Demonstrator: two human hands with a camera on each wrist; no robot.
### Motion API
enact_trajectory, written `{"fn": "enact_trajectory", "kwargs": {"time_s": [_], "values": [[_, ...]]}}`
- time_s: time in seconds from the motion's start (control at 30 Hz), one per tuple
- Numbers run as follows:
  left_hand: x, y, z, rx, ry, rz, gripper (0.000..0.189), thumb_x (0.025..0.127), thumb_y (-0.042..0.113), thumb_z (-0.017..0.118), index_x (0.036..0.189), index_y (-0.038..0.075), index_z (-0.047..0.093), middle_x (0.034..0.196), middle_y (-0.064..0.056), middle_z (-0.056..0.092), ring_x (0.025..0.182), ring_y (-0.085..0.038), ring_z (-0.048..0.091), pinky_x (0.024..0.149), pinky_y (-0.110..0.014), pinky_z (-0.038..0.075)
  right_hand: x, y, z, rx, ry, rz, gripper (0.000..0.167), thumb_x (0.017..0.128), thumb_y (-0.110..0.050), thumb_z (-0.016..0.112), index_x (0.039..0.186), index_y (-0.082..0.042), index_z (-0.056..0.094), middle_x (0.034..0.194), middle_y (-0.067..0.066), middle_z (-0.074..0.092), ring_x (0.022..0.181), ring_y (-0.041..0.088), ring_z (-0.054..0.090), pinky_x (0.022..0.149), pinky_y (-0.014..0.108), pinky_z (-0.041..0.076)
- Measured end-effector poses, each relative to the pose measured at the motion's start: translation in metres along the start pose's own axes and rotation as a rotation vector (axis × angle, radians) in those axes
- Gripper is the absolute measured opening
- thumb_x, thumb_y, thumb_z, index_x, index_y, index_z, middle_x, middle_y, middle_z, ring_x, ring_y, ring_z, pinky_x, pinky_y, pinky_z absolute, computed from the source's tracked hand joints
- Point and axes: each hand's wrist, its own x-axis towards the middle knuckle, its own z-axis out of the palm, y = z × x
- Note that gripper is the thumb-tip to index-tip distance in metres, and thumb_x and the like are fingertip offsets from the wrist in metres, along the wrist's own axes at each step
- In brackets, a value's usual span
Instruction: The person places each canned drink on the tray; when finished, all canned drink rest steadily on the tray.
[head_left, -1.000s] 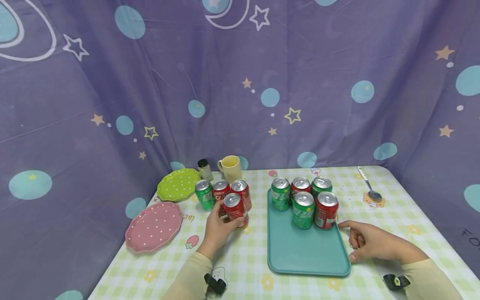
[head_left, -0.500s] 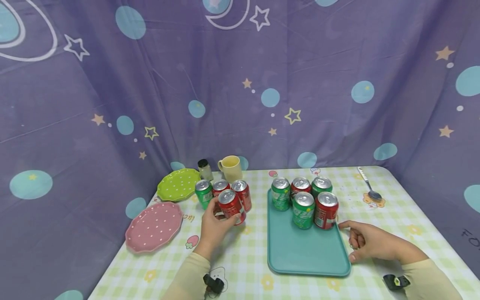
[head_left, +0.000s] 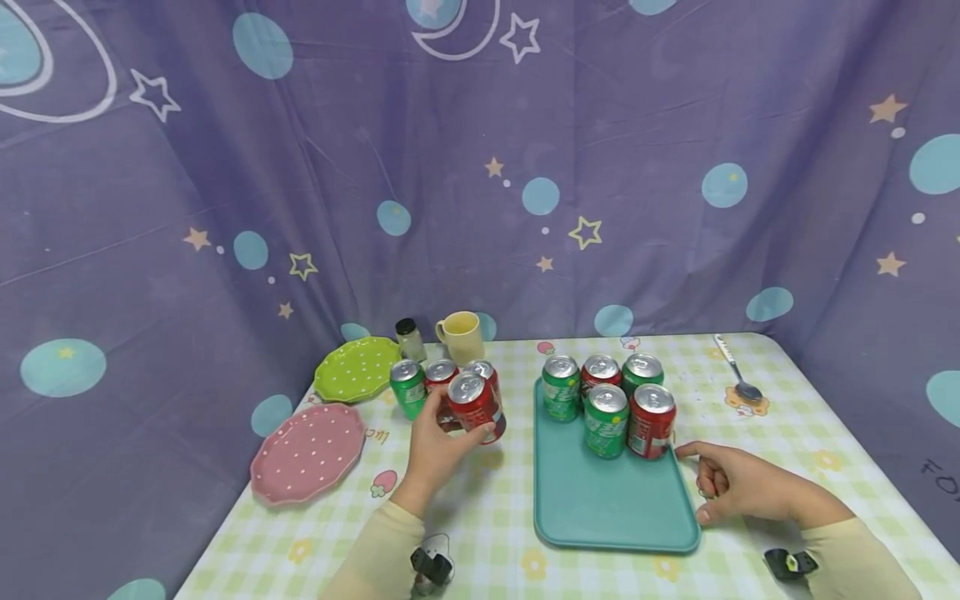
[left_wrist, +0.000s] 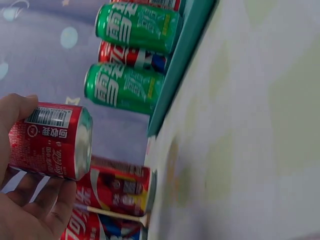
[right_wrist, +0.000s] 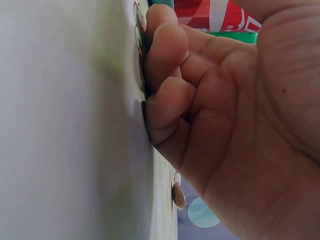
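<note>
My left hand (head_left: 435,458) grips a red Coca-Cola can (head_left: 474,408) between thumb and fingers. In the left wrist view this can (left_wrist: 47,142) is held above the tabletop, its base free. Just behind it stand two red cans (head_left: 441,372) and a green can (head_left: 407,392); the held can partly hides the red ones. To the right lies a teal tray (head_left: 615,512) with several red and green cans (head_left: 606,423) grouped toward its far end. My right hand (head_left: 742,487) rests on the table, its index fingertip and thumb at the tray's right rim, the other fingers bent.
A pink dotted plate (head_left: 309,454) and a green dotted plate (head_left: 358,369) lie at the left edge. Behind the left cans are a black-lidded jar (head_left: 410,340) and a yellow mug (head_left: 462,337). A spoon (head_left: 738,368) lies at the far right. A purple curtain (head_left: 480,167) hangs behind the checked tablecloth (head_left: 480,550).
My left hand has raised the red can off the table, first shifting slightly left, then right toward the tray. The right hand and the tray stay in place.
</note>
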Motion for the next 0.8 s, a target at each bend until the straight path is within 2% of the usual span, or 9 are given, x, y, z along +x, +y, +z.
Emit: {"fn": "enact_trajectory", "kwargs": {"time_s": [0.23,0.43,0.8], "values": [[0.0,0.011,0.019,0.009,-0.07,-0.012,0.065,0.076,0.025,0.097,0.13,0.025,0.061,0.119,0.005,0.068,0.104,-0.017,0.066,0.084,-0.038,0.06,0.001,0.002,0.001,-0.003,0.001,-0.003,0.088,0.081,-0.015,0.091,0.148,0.013,0.041,0.087,0.008,0.059,0.064,0.008,0.048,0.055,0.026,0.044],[0.002,0.015,0.04,0.007,-0.147,-0.021,0.066,0.076,0.025,0.097,0.131,0.023,0.059,0.118,0.003,0.068,0.101,-0.021,0.068,0.086,-0.04,0.06,0.0,0.002,0.001,0.003,0.0,0.003,0.088,0.081,-0.015,0.091,0.147,0.013,0.041,0.087,0.009,0.059,0.064,0.008,0.048,0.055,0.026,0.044],[0.004,0.015,0.079,0.003,-0.234,-0.077,0.068,0.077,0.025,0.097,0.134,0.022,0.06,0.122,0.003,0.063,0.112,-0.028,0.065,0.088,-0.033,0.06,0.001,0.0,0.0,0.004,0.003,0.002,0.088,0.08,-0.014,0.091,0.147,0.013,0.041,0.087,0.009,0.059,0.064,0.008,0.048,0.054,0.026,0.043]]}}
